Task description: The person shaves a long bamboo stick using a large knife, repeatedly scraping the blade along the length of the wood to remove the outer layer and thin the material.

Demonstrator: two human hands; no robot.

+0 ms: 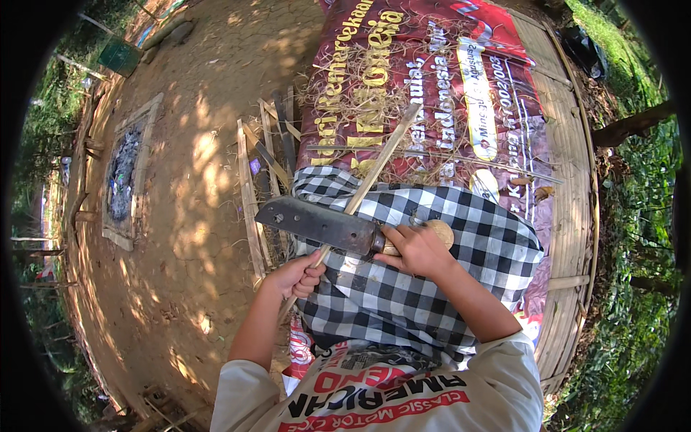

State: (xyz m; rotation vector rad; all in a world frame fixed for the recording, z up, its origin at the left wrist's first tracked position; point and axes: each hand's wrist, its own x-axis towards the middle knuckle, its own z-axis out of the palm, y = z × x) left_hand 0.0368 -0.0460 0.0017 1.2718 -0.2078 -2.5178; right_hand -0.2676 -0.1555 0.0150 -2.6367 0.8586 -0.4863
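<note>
1. Left hand (pixel 294 277) fisted round the lower end of a bamboo strip (pixel 374 171); the strip slants up across the checkered cloth (pixel 432 288) on the lap; fingers sit just below the blade, so a slip could cut them.
2. Cleaver (pixel 317 223) lies across the strip; it may bite too deep and split it.
3. Right hand (pixel 416 248) clenched on the wooden handle; a loose grip lets the blade twist.
</note>
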